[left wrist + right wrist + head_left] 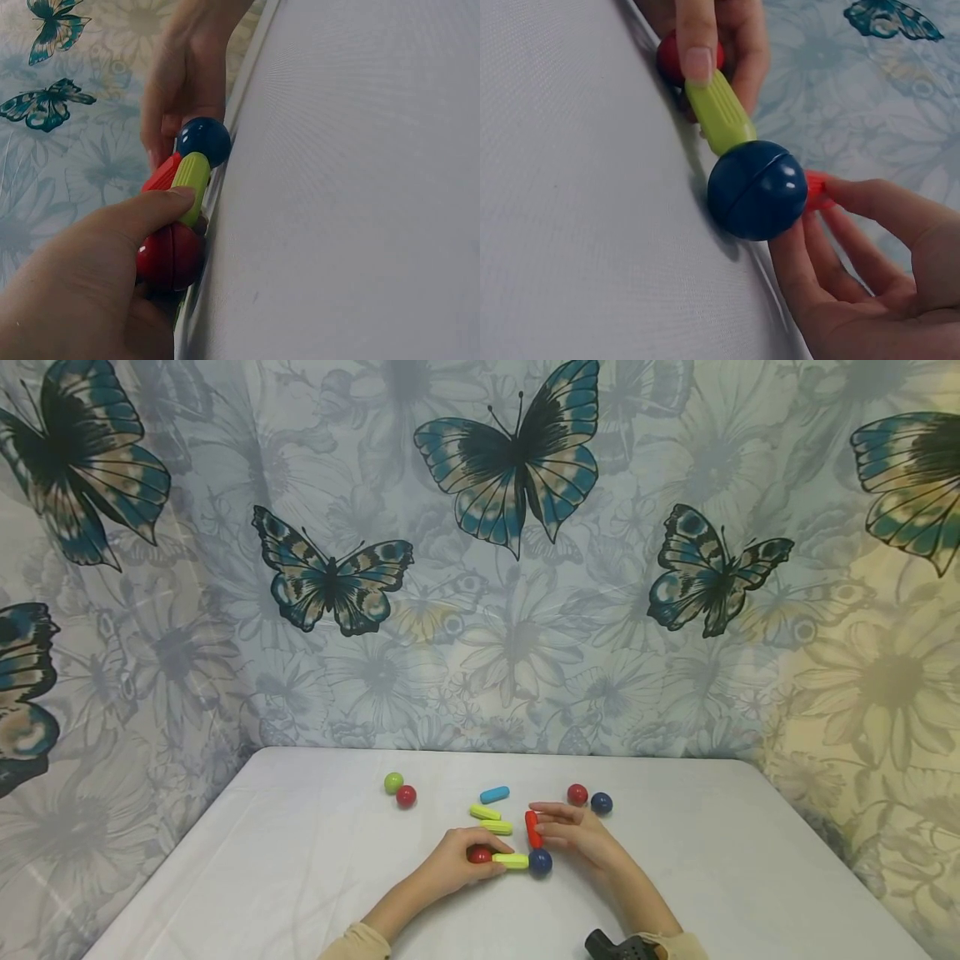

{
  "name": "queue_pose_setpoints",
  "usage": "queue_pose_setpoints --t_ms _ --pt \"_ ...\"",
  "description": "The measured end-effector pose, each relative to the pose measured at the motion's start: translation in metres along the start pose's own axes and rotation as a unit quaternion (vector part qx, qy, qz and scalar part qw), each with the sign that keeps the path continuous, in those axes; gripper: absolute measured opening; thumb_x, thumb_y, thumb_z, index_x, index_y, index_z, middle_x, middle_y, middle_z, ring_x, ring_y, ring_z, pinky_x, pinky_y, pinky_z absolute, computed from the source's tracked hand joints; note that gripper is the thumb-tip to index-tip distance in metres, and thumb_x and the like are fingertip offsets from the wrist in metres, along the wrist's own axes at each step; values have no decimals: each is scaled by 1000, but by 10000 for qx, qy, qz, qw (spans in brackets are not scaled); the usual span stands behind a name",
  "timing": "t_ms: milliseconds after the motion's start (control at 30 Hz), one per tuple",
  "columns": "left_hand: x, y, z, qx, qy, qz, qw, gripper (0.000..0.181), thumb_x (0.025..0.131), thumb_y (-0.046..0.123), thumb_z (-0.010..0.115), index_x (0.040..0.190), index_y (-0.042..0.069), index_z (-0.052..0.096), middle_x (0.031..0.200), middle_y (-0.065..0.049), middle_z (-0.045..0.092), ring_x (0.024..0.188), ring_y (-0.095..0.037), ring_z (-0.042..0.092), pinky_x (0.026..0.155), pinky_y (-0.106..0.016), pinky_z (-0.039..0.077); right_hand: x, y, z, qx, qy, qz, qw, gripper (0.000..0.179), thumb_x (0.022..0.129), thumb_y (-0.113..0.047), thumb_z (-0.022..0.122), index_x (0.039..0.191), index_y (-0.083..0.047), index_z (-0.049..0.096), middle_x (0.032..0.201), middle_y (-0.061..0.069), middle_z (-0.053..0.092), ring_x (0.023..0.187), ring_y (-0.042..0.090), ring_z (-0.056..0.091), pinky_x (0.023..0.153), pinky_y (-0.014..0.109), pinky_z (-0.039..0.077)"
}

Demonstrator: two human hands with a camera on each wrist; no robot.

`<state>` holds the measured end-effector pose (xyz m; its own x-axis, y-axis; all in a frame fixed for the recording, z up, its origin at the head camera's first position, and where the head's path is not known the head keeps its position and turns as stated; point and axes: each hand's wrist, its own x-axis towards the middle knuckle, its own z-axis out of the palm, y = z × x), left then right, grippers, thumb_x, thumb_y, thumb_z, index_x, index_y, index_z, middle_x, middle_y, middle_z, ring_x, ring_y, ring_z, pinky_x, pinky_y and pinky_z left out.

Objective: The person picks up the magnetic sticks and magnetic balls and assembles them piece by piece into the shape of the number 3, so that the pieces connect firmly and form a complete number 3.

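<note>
My left hand [452, 862] holds a red ball [171, 256] and pinches the yellow-green stick [513, 861] joined to it, thumb on the stick. At that stick's other end sits a dark blue ball [757, 190], close to the white tabletop. A red stick [533, 831] runs from the blue ball towards the back of the table. My right hand [587, 839] pinches this red stick between thumb and fingers. In the right wrist view the blue ball hides most of the red stick, so the exact contact between them cannot be seen.
Beyond my hands lie two loose yellow-green sticks [496, 827] and a blue stick [494, 795]. A green ball [393, 782] and a red ball [406, 797] sit back left. Back right are another red ball [577, 794] and a dark blue ball [602, 802].
</note>
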<state>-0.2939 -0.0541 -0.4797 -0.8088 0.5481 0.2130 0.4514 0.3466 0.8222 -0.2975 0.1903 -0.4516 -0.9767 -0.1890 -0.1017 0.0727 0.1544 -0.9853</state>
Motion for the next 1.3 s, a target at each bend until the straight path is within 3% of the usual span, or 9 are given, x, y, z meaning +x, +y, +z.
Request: queue_pose_setpoints --t_ms 467,767,1133,1300 --pt "0 0 0 -41 37 59 10000 20 83 22 77 103 22 75 109 7 73 114 -9 60 96 -19 47 0 2 2 -138 319 -86 9994 45 89 -21 71 125 5 61 120 18 67 92 16 70 84 30 59" --pt "1 0 0 10 65 130 9999 20 83 23 77 103 21 75 109 5 73 113 -8 61 96 -19 48 2 5 5 -448 135 -75 9989 50 90 -23 70 128 7 58 117 21 69 100 18 71 85 31 59" --pt "0 3 0 -83 -3 33 10000 20 84 22 76 103 21 75 114 1 73 120 -19 61 99 -21 47 -1 2 4 -542 471 35 9974 45 89 -18 71 121 10 60 107 17 72 84 12 69 80 29 60" --pt "0 3 -1 -97 1 -12 10000 20 84 22 76 104 21 75 113 3 73 119 -17 60 99 -20 47 1 2 3 -660 498 -21 9966 44 88 -19 72 119 10 61 106 17 73 83 12 69 79 28 59"
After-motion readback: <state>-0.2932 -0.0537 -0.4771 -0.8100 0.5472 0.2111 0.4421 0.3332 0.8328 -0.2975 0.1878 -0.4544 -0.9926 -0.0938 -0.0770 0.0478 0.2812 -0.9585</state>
